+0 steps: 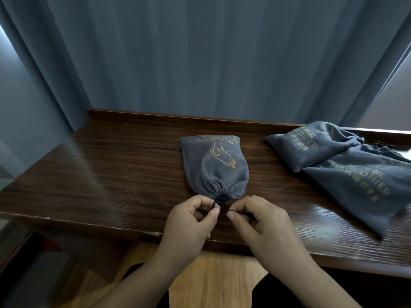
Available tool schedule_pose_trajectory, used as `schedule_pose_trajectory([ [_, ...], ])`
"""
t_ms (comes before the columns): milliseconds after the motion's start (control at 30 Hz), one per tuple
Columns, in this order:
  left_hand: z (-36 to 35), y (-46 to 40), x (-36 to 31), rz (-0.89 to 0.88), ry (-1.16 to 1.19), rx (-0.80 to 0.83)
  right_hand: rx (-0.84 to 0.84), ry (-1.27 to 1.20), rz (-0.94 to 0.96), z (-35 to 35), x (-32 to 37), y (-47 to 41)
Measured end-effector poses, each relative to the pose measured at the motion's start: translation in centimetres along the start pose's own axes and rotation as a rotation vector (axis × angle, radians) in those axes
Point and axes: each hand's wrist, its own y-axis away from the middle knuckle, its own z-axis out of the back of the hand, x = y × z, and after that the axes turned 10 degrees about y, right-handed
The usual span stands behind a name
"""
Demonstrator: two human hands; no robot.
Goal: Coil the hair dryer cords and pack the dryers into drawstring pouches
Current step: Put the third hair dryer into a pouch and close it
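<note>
Both hands, left [193, 216] and right [259, 221], pinch the black drawstring [231, 211] of a bulging, cinched grey pouch [213, 167]; two more pouches [347, 172] lie far right on the table [111, 174].

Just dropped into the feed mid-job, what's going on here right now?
A person is closing a grey drawstring pouch lying on the dark wooden table. Its mouth is already cinched, and the left hand and right hand each pinch the black drawstring at the near edge. Two more pouches lie overlapping on the right. No bare hair dryer is in view.
</note>
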Motion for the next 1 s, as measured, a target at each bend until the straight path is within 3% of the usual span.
schedule_pose_trajectory([
  [400,0.1,-0.2,1.2,-0.180,-0.167,-0.065,0.107,-0.338,-0.288,-0.7,1.3,-1.4],
  [533,0.0,0.0,1.0,-0.210,-0.123,-0.047,0.107,-0.313,-0.271,-1.0,1.1,-1.6],
  [700,0.5,0.3,0.6,-0.106,0.009,-0.013,0.123,-0.297,-0.272,-1.0,1.1,-1.5],
  [1000,0.8,-0.1,0.7,-0.129,-0.045,0.001,0.147,-0.212,-0.213,-1.1,1.3,-1.1],
])
